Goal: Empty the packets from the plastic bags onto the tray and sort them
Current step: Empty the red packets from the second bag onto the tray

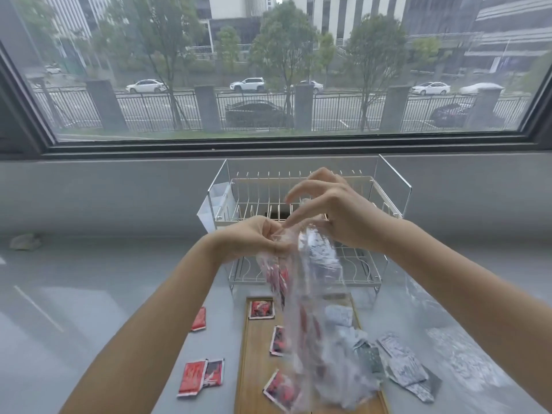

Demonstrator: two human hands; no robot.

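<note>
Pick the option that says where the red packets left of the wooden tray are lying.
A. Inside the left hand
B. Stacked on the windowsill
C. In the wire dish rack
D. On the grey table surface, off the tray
D. The red packets lie flat on the grey table, clear of the wooden tray, while both hands hold the plastic bag above it.
</note>
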